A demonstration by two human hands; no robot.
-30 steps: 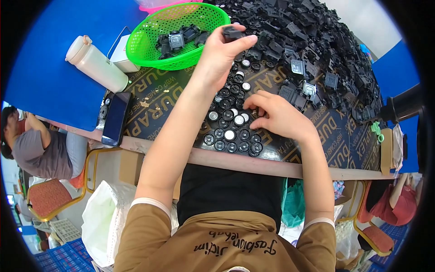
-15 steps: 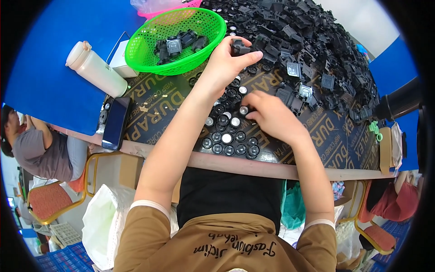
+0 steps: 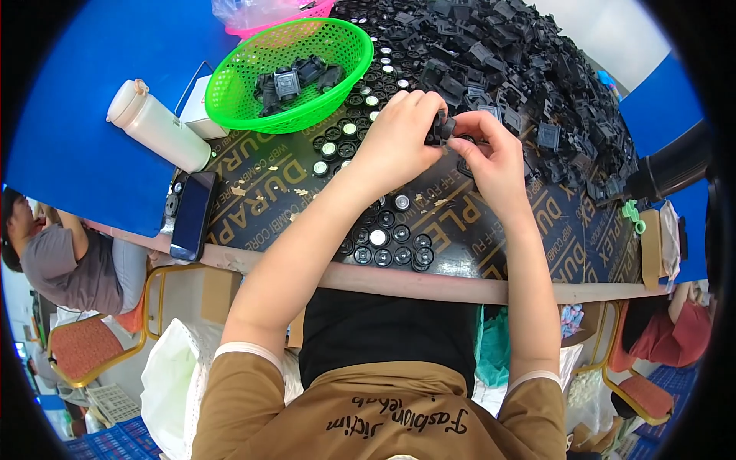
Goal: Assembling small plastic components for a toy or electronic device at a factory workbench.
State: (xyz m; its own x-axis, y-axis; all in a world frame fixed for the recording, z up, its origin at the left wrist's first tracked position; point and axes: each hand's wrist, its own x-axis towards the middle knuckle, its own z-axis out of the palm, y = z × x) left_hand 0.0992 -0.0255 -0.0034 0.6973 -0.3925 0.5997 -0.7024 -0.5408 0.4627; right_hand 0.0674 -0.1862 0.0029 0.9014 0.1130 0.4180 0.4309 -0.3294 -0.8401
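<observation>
My left hand (image 3: 406,138) is closed around a black plastic toy car part (image 3: 438,132), with the fingers hiding most of it. Close against that part, my right hand (image 3: 494,149) pinches a small black wheel (image 3: 449,128); the fingertips partly cover it. Whether the wheel is seated on the part I cannot tell. On the table below my hands lie several loose black wheels (image 3: 402,254), one of them with a white centre (image 3: 378,238). More wheels (image 3: 347,129) lie to the left of my left hand.
A green basket (image 3: 230,115) with several black toy car parts (image 3: 287,84) stands at the far left, before a pink basket (image 3: 307,11). A large heap of black plastic parts (image 3: 529,69) covers the far right. A white bottle (image 3: 157,126) and a phone (image 3: 195,215) are at left.
My right hand has risen from the loose wheels to the toy car part, bringing a wheel. My left hand has moved right and nearer, away from the basket, with the part in it.
</observation>
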